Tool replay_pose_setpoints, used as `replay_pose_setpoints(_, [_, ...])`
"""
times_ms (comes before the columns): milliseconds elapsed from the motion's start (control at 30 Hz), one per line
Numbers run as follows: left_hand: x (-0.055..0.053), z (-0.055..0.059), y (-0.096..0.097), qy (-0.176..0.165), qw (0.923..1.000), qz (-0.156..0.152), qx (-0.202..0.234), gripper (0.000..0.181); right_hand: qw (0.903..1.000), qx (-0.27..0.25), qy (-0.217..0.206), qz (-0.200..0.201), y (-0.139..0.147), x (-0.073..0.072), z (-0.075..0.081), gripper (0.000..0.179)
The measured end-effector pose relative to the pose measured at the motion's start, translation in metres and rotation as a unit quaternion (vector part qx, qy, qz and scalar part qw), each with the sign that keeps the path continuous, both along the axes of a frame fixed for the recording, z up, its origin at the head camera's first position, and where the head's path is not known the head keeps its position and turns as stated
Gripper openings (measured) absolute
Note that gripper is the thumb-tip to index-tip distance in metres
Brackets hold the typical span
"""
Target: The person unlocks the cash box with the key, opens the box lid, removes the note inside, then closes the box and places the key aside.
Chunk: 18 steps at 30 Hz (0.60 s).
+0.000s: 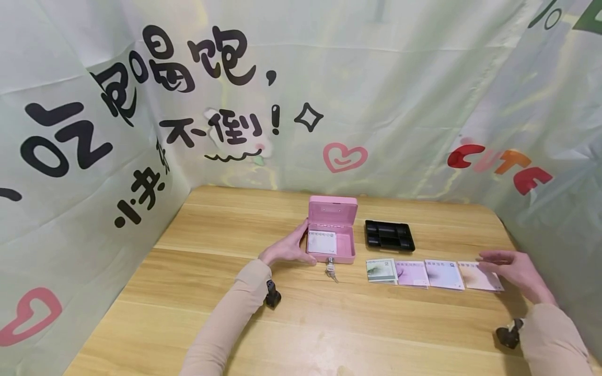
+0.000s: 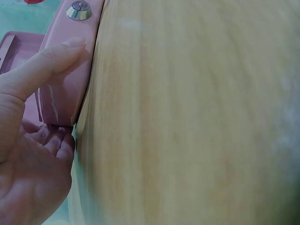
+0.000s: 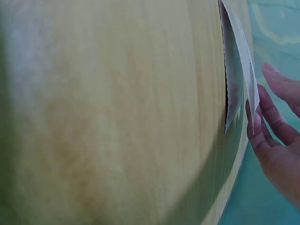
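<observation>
A pink cash box (image 1: 345,256) stands with its lid raised, and a stack of banknotes (image 1: 322,243) lies inside on the left. My left hand (image 1: 288,249) grips its front left corner; the left wrist view has the thumb (image 2: 61,56) on the front wall beside the lock (image 2: 78,10) and the fingers bent at the side. At the right end of a banknote row, my right hand (image 1: 519,269) touches the orange-tinted stack (image 1: 477,277). In the right wrist view its fingertips meet the paper's edge (image 3: 241,51), which lifts and bows, while the thumb stays apart.
Green (image 1: 381,270), purple (image 1: 412,273) and blue (image 1: 443,274) banknote stacks line up left of the orange one. Behind them lies a black compartment tray (image 1: 390,236). Keys (image 1: 332,272) hang at the box's front. Printed cloth (image 1: 400,104) surrounds the wooden table (image 1: 329,324).
</observation>
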State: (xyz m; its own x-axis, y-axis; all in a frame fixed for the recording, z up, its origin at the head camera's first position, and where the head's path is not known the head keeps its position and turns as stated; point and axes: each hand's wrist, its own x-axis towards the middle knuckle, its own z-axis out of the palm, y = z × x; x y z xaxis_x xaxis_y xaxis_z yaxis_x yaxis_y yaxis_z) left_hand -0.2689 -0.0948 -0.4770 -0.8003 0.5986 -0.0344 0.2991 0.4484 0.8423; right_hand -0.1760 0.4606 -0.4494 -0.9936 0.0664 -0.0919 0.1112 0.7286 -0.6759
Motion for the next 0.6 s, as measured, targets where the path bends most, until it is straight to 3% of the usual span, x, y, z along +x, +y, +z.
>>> replay_pose_setpoints(333, [0.0,-0.001,0.0,-0.005,1.0,0.0,-0.003,0.131,0.9985,0.018,0.041,-0.032,-0.016,-0.003,0.006,0.056])
replay_pose_setpoints(600, [-0.001,0.0,0.001,-0.002,1.0,-0.001,0.0,0.13,0.9942,-0.024,0.104,0.007,-0.035,-0.01,0.011,0.041])
